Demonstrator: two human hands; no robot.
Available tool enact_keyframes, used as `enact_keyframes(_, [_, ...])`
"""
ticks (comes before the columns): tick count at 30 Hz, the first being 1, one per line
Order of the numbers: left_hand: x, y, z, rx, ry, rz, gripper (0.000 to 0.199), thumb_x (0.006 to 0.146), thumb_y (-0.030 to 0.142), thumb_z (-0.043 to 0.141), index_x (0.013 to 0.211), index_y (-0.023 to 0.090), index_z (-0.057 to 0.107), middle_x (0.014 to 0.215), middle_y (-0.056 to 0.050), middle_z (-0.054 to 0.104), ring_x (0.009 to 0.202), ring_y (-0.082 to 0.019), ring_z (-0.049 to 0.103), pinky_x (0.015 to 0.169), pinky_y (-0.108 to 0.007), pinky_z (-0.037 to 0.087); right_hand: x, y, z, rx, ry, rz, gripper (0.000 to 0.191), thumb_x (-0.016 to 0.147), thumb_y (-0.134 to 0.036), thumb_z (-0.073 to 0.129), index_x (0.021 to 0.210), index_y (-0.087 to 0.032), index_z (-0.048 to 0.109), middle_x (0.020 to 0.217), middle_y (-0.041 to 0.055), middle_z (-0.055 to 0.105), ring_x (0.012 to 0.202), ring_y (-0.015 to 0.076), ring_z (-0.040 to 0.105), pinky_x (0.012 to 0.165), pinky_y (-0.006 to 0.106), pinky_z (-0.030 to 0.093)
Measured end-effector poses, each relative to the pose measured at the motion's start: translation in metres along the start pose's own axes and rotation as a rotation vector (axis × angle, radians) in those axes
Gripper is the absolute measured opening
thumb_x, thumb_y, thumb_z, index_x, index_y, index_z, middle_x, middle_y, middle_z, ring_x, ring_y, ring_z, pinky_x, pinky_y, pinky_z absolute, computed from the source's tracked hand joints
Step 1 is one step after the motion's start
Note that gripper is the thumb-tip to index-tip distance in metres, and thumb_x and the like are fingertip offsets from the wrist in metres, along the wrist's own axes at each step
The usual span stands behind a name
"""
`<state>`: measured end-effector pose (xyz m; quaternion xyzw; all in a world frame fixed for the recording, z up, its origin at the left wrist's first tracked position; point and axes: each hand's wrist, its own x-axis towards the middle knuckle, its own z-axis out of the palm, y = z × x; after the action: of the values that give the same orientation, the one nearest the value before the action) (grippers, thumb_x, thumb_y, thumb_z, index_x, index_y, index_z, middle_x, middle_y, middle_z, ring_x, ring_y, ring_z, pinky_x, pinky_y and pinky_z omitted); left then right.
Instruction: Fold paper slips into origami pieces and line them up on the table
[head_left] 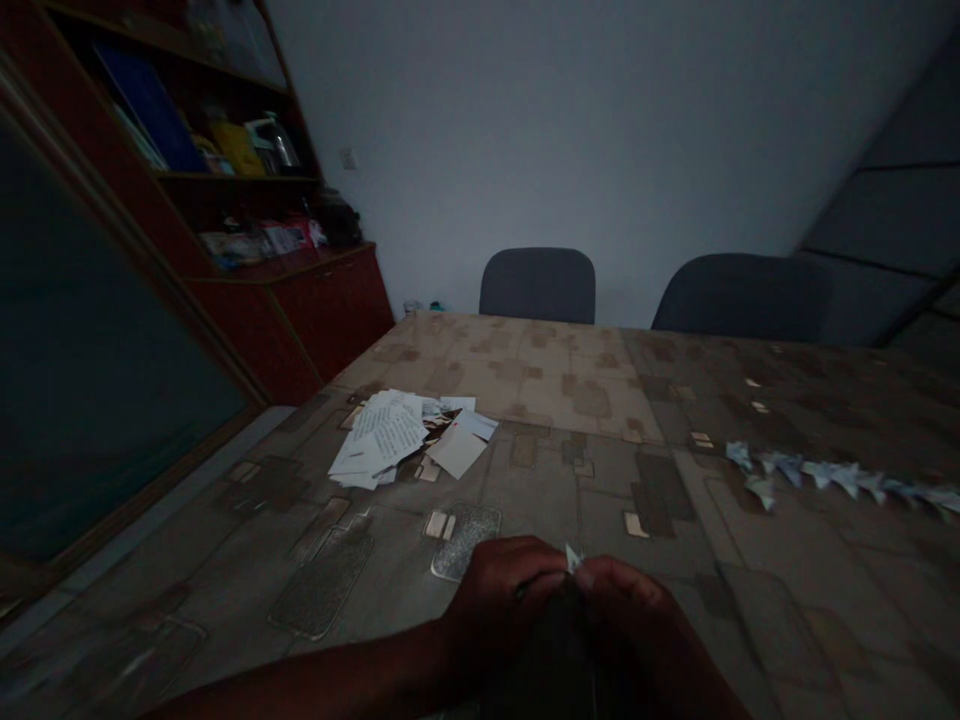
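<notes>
My left hand (506, 590) and my right hand (626, 605) meet over the near part of the table. Pinched between their fingertips is a small folded paper piece (573, 558), its pale pointed tip sticking up. Most of the piece is hidden by the fingers. Beyond my left hand lies a loose pile of printed paper sheets (386, 435), with blank paper cards (459, 445) at its right side. Off to the right, several folded paper pieces (821, 473) with pointed tips stand in a row.
A patterned cloth covers the table (525, 375). Two grey chairs, one nearer the middle (537, 283) and one at right (739, 295), stand behind its far edge. At left is a red-brown cabinet (330, 310) with things on its shelves. The room is dim.
</notes>
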<state>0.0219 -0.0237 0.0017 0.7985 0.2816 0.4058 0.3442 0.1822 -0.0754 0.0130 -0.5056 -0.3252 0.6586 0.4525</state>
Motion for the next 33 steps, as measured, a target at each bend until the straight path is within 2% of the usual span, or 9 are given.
enact_keyframes(5, [-0.003, 0.002, 0.005, -0.038, 0.033, -0.050, 0.027, 0.093, 0.028, 0.052, 0.084, 0.014, 0.073, 0.071, -0.006, 0.071, 0.065, -0.014, 0.064, 0.065, -0.021, 0.045, 0.001, 0.007, 0.002, 0.015, 0.082, 0.026, 0.036, 0.071, -0.052, 0.072, 0.072, -0.017, 0.064, 0.061, -0.0003, 0.059, 0.056, 0.0131, 0.049, 0.053, 0.024, 0.039])
enact_keyframes(12, [-0.002, 0.005, 0.007, -0.066, 0.019, -0.143, 0.021, 0.086, 0.022, 0.056, 0.083, 0.014, 0.074, 0.071, -0.006, 0.070, 0.065, -0.015, 0.063, 0.065, -0.021, 0.042, 0.008, 0.015, 0.005, 0.007, 0.188, -0.047, 0.038, 0.068, -0.054, 0.073, 0.068, -0.018, 0.061, 0.057, -0.0018, 0.056, 0.055, 0.0134, 0.051, 0.052, 0.024, 0.040])
enact_keyframes(17, [0.003, 0.010, 0.000, -0.138, 0.028, -0.276, 0.018, 0.082, 0.017, 0.056, 0.079, 0.014, 0.074, 0.072, -0.005, 0.070, 0.069, -0.015, 0.064, 0.069, -0.022, 0.043, 0.008, 0.001, 0.005, -0.137, 0.136, -0.081, 0.037, 0.068, -0.053, 0.071, 0.067, -0.017, 0.063, 0.056, -0.0010, 0.057, 0.052, 0.0136, 0.052, 0.047, 0.022, 0.038])
enact_keyframes(19, [0.004, 0.010, -0.003, -0.200, 0.032, -0.352, 0.019, 0.083, 0.017, 0.056, 0.078, 0.014, 0.074, 0.071, -0.004, 0.070, 0.069, -0.015, 0.064, 0.069, -0.022, 0.044, 0.008, -0.009, -0.002, -0.304, 0.110, -0.124, 0.037, 0.076, -0.051, 0.063, 0.062, -0.017, 0.064, 0.048, -0.0032, 0.050, 0.042, 0.0105, 0.044, 0.041, 0.021, 0.031])
enact_keyframes(21, [0.005, 0.009, -0.004, -0.296, 0.026, -0.423, 0.020, 0.083, 0.020, 0.056, 0.080, 0.014, 0.074, 0.072, -0.004, 0.071, 0.068, -0.015, 0.064, 0.068, -0.023, 0.045, 0.008, -0.019, -0.012, -0.538, 0.150, -0.338, 0.029, 0.080, -0.040, 0.062, 0.062, -0.018, 0.066, 0.051, -0.0016, 0.056, 0.046, 0.0123, 0.050, 0.044, 0.022, 0.035])
enact_keyframes(23, [0.005, 0.010, -0.003, -0.395, 0.011, -0.491, 0.020, 0.083, 0.023, 0.058, 0.083, 0.013, 0.075, 0.072, -0.005, 0.071, 0.067, -0.016, 0.064, 0.065, -0.023, 0.045, 0.008, -0.028, -0.021, -0.767, 0.161, -0.685, 0.013, 0.080, -0.027, 0.062, 0.072, -0.021, 0.070, 0.064, 0.0012, 0.066, 0.056, 0.0153, 0.058, 0.051, 0.025, 0.042])
enact_keyframes(26, [0.006, 0.013, -0.001, -0.490, 0.002, -0.581, 0.021, 0.079, 0.029, 0.063, 0.081, 0.012, 0.075, 0.071, -0.005, 0.071, 0.066, -0.016, 0.063, 0.062, -0.022, 0.045, 0.008, -0.038, -0.028, -0.953, 0.109, -1.109, 0.015, 0.082, -0.014, 0.061, 0.087, -0.023, 0.072, 0.073, 0.0023, 0.069, 0.066, 0.0161, 0.062, 0.061, 0.027, 0.047])
enact_keyframes(28, [0.006, 0.016, 0.000, -0.512, -0.001, -0.612, 0.021, 0.077, 0.031, 0.066, 0.079, 0.012, 0.075, 0.070, -0.005, 0.070, 0.065, -0.015, 0.062, 0.060, -0.022, 0.045, 0.009, -0.041, -0.029, -1.042, 0.057, -1.209, 0.022, 0.083, -0.011, 0.060, 0.095, -0.024, 0.072, 0.076, 0.0028, 0.068, 0.068, 0.0159, 0.060, 0.061, 0.027, 0.047])
enact_keyframes(33, [0.005, 0.019, 0.001, -0.512, -0.040, -0.607, 0.023, 0.075, 0.033, 0.066, 0.075, 0.012, 0.074, 0.065, -0.003, 0.067, 0.059, -0.013, 0.057, 0.057, -0.020, 0.043, 0.010, -0.040, -0.026, -1.175, 0.033, -1.197, 0.018, 0.088, -0.016, 0.056, 0.092, -0.022, 0.072, 0.073, 0.0040, 0.064, 0.066, 0.0160, 0.058, 0.056, 0.026, 0.045])
